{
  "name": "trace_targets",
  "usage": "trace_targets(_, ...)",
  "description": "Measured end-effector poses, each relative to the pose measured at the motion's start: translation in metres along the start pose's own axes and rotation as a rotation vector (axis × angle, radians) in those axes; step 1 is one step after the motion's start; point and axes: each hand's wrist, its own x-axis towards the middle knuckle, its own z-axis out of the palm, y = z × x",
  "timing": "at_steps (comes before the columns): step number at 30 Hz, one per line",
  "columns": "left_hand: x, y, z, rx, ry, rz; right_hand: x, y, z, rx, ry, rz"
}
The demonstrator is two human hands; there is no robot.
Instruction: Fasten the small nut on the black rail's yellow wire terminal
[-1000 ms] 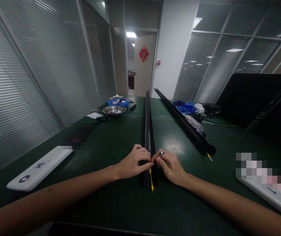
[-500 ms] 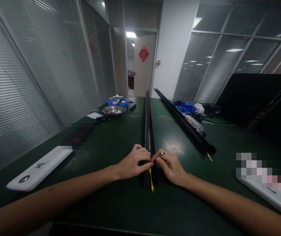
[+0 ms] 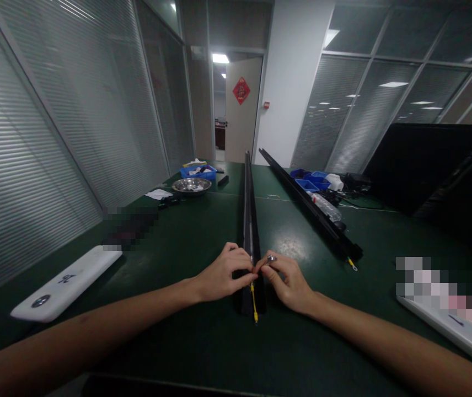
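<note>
Green tabletop (image 3: pixel 203 231) under everything. Black rail (image 3: pixel 249 209) lies on it, long, running from hands toward 12 o'clock. Second rail (image 3: pixel 314 207) lies slanted at 1 o'clock of hands, apart from first. White case (image 3: pixel 66 284) at 9 o'clock. Metal bowl (image 3: pixel 177 188) at 11 o'clock, farther. Left hand (image 3: pixel 223 275) and right hand (image 3: pixel 288 281) above near end of first rail, fingertips brought together; what is grasped, cannot tell. Yellow wire (image 3: pixel 254 303) extends from below fingertips toward 6 o'clock. Ring (image 3: pixel 271 258) on right hand.
</note>
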Motion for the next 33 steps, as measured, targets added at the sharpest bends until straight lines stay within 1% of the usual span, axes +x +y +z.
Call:
trace_targets(9,0.0002,-0.0010,0.0007,-0.010,-0.011,-0.007,0.0019,0.0003,-0.0015,0.035,-0.016,0.008)
trace_targets(15,0.0009,-0.0003,0.0010,-0.006,0.000,-0.005,0.0015,-0.0022,0.0001,-0.006,0.005,-0.002)
trace_targets(23,0.0003,-0.0017,-0.0001,-0.017,-0.015,-0.020,0.0018,0.0040,-0.0011,0.034,-0.026,0.010)
trace_targets(29,0.0000,-0.0003,-0.0002,-0.001,-0.007,-0.007,0.0004,0.0003,-0.0003,0.015,0.001,0.014)
trace_targets(33,0.0009,0.0009,-0.0004,-0.006,-0.008,-0.012,0.0013,0.0005,-0.0004,0.027,-0.009,0.018)
